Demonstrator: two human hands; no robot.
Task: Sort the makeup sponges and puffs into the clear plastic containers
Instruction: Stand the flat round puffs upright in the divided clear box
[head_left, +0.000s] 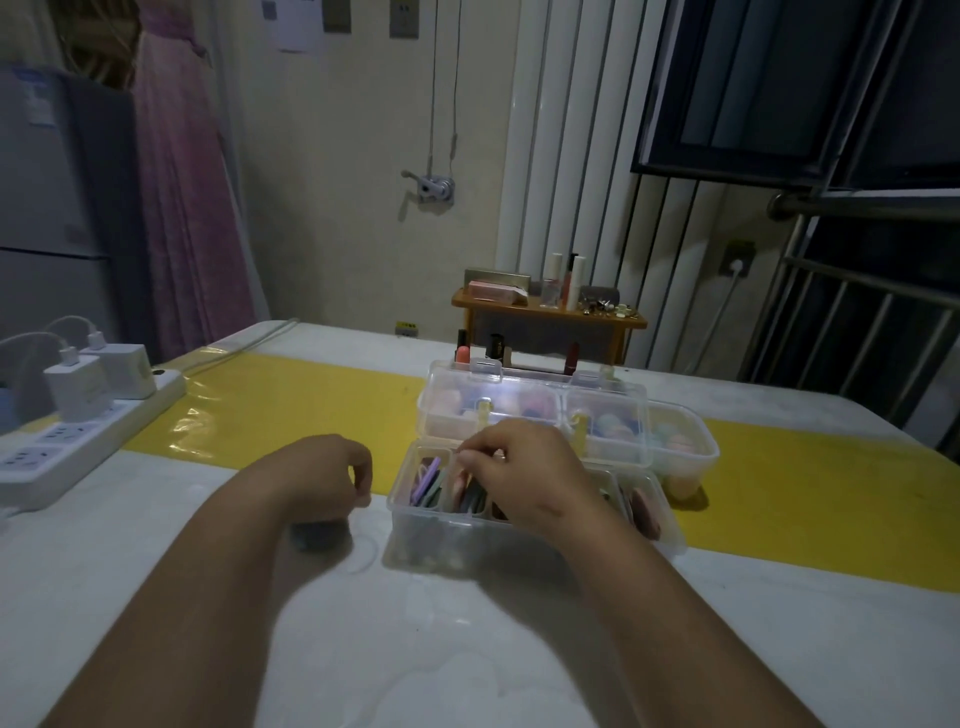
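Observation:
A clear divided container stands on the white table in front of me. Its left compartment holds purple and green flat puffs on edge. My right hand hovers over the middle compartments, fingertips pinching a pink puff beside dark ones. A reddish puff shows in the right compartment. My left hand rests on the table left of the container, fingers curled over a dark puff that is mostly hidden. Behind stand a lidded clear box of round sponges and another clear tub.
A white power strip with two chargers lies at the left edge. Lipsticks stand behind the boxes. A small wooden shelf with cosmetics sits at the table's far side. A yellow band crosses the tabletop.

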